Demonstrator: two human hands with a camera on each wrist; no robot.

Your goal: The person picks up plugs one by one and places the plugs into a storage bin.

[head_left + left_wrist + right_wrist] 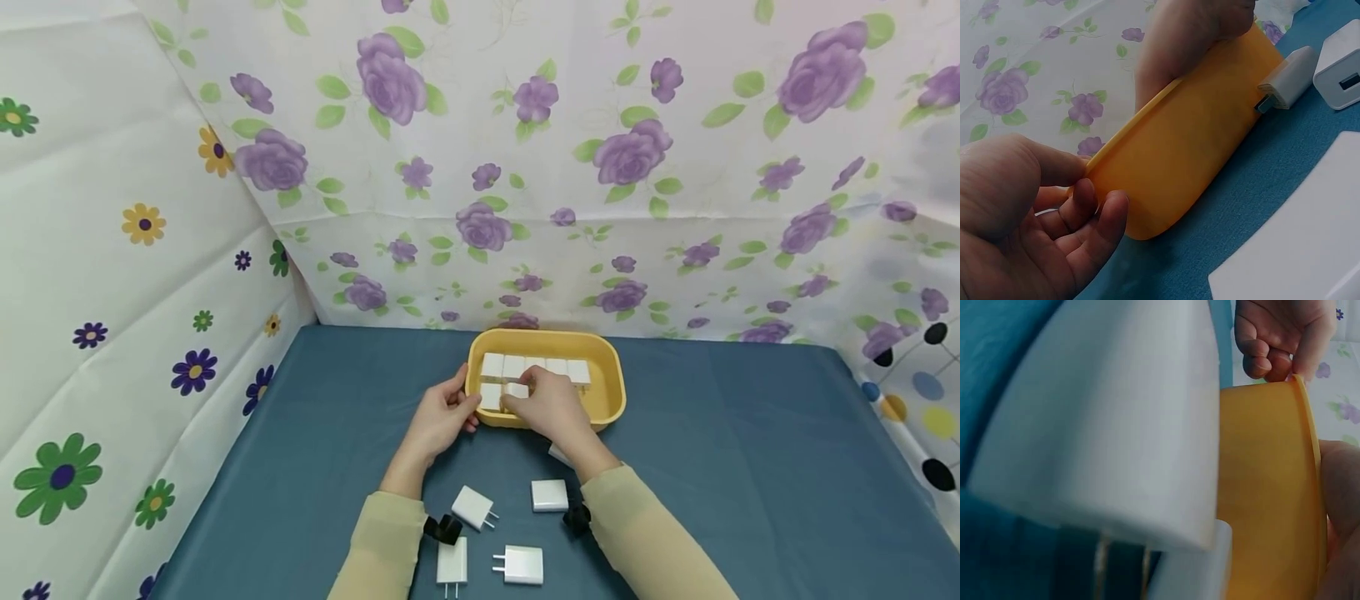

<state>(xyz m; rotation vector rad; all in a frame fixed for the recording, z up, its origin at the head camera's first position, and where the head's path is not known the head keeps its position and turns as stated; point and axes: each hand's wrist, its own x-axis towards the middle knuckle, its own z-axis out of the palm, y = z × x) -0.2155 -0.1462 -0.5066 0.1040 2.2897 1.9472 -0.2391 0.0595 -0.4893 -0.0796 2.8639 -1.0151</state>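
A yellow plastic basket stands near the back of the table and holds white charger plugs in a back row and part of a front row. My left hand pinches its left front rim between thumb and fingers, as the left wrist view shows. Inside the basket, my right hand holds a white charger plug between thumb and fingers, beside another plug in the front row. In the right wrist view, the basket wall hides the right fingertips.
Several loose white plugs lie in front of the basket: one with prongs, another near the left sleeve, one pointing left, and one near the right wrist. Another is partly covered by the right arm. Flowered cloth hangs behind.
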